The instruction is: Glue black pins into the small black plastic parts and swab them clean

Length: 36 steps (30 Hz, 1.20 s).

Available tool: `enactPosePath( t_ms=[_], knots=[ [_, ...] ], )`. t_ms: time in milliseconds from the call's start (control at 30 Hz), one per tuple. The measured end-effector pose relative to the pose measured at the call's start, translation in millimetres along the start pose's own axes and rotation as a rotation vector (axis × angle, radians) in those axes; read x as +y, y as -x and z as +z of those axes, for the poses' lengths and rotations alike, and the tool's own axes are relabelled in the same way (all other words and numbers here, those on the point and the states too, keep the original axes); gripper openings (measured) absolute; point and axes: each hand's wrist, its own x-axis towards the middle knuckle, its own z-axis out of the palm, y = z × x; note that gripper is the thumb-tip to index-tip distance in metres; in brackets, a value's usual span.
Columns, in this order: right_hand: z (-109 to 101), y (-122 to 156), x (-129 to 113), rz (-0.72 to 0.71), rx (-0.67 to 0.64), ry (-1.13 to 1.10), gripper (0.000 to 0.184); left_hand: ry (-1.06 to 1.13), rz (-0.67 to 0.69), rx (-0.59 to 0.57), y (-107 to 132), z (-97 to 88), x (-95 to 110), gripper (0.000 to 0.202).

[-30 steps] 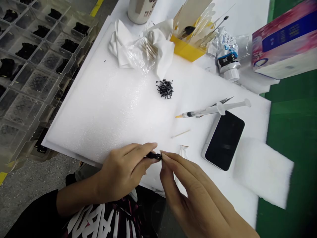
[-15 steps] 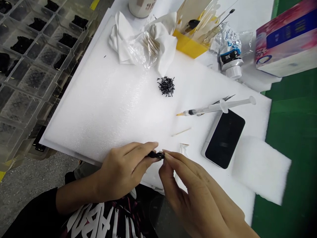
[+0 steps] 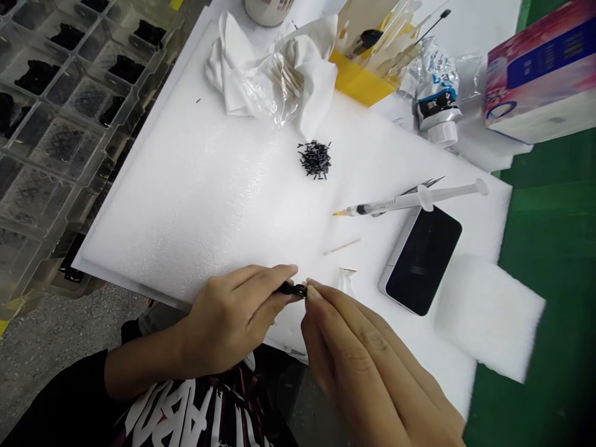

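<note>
Though pinched, black part point(image 3: 293, 289) well clear of syringe point(image 3: 400, 201).

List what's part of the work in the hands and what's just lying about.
In use: left hand gripping a small black part; right hand, fingertips at it.

Lying about: black pieces, syringe, phone, tissue box.
</note>
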Motion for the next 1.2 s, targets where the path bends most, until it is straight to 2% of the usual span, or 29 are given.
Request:
enactPosePath(
  t_ms=[100,267,433,600,667,767,900,1033,1100,1200],
  knots=[
    [-1.5,-0.1,-6.4,-0.064,-0.009,0.049,0.071,-0.011,0.037,0.011,-0.4,1.6,-0.5,0.022],
    [0.0,0.7,-4.8,-0.066,0.029,0.031,0.06,-0.027,0.042,-0.002,-0.4,0.6,0.4,0.024],
    [6.3,3.1,3.3,-0.088,0.065,0.006,0.066,-0.05,0.055,-0.012,-0.3,0.5,-0.2,0.024],
    [8.3,1.8,1.0,-0.135,0.101,0.058,0.066,-0.086,0.095,0.008,1.7,3.2,-1.5,0.025],
    [8.7,-0.6,-2.5,-0.083,0.086,-0.006,0.063,-0.082,0.078,0.021,2.8,2.8,-1.0,0.023],
    [11.7,-5.3,-11.0,0.117,0.103,-0.189,0.059,-0.049,0.035,0.022,3.9,0.4,0.0,0.022],
    [19.9,-6.8,-22.3,0.342,0.177,-0.431,0.071,0.013,-0.002,0.036,4.0,-2.8,0.9,0.02],
    [24.8,-0.2,-25.2,0.321,0.169,-0.437,0.081,0.033,-0.038,0.043,3.7,-3.0,2.3,0.016],
    [25.2,2.6,-25.4,0.275,0.13,-0.358,0.088,0.013,-0.022,0.053,3.7,-2.2,2.8,0.02],
    [26.1,3.4,-26.8,0.215,0.177,-0.22,0.091,-0.009,0.016,0.069,3.8,-1.2,2.7,0.029]
  ],
)
